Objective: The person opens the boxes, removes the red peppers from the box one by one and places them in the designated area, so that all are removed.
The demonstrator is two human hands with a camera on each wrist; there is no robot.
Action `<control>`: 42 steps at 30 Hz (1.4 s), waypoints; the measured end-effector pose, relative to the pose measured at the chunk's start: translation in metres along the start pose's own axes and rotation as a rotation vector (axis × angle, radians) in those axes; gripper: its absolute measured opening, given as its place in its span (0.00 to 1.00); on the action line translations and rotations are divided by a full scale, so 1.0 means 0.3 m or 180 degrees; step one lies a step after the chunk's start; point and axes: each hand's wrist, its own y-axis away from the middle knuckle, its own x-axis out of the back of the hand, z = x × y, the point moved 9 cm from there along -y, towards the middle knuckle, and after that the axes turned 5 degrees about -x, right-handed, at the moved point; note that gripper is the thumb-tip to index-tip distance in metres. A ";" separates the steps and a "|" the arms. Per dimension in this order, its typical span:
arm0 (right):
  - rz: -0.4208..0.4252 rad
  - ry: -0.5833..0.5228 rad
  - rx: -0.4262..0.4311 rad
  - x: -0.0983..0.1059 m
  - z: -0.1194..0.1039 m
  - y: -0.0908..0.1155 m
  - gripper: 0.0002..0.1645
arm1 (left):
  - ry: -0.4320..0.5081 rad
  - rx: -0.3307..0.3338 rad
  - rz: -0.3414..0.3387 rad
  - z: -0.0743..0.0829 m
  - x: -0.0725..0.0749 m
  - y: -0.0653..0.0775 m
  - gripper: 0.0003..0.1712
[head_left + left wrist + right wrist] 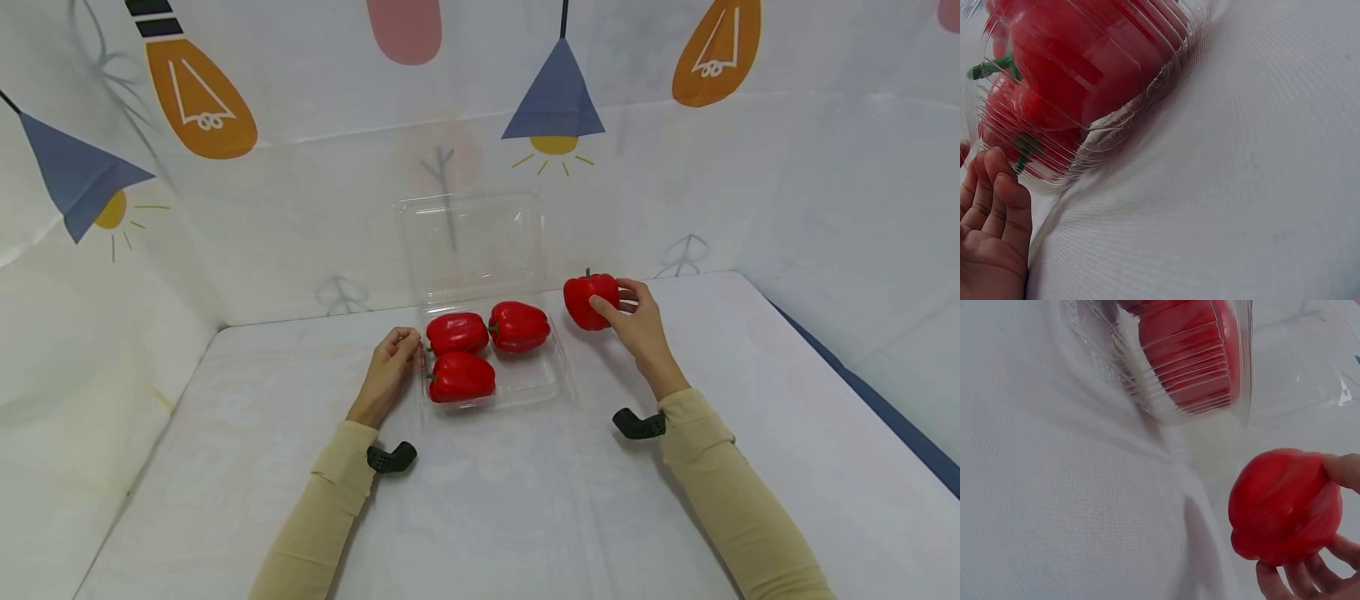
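Three red peppers (pixel 462 377) lie in the clear box (pixel 532 379) on the bench (pixel 480 517), at eight, ten and one o'clock within it; its lid (pixel 495 258) stands raised at twelve. At two o'clock from the box, the right hand (pixel 642 327) has fingers and thumb clamped on a fourth pepper (pixel 585 302). At nine, the left hand's (pixel 390 367) fingers, held together, meet the rim; whether they pinch it, I cannot tell.

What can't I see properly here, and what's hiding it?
Left wrist view: part of the left hand, past the left edge; whether it pinches the box is unclear.
Right wrist view: part of the right hand, past the right edge.
Head view: undersides of the three boxed peppers, hidden by the peppers themselves.
Head view: upper ends of the sleeves, past the bottom edge.
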 end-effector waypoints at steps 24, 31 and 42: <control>0.0256 0.0543 -0.0023 0.004 0.030 -0.003 0.43 | 0.0029 0.0098 -0.0017 0.018 -0.006 0.011 0.09; 0.0162 0.0670 -0.0067 -0.006 0.036 -0.006 0.43 | -0.0034 0.0056 0.0047 -0.004 0.002 0.004 0.12; -0.0193 0.0930 -0.0013 -0.038 0.032 -0.011 0.43 | -0.0066 -0.0059 0.0007 0.006 0.001 0.008 0.16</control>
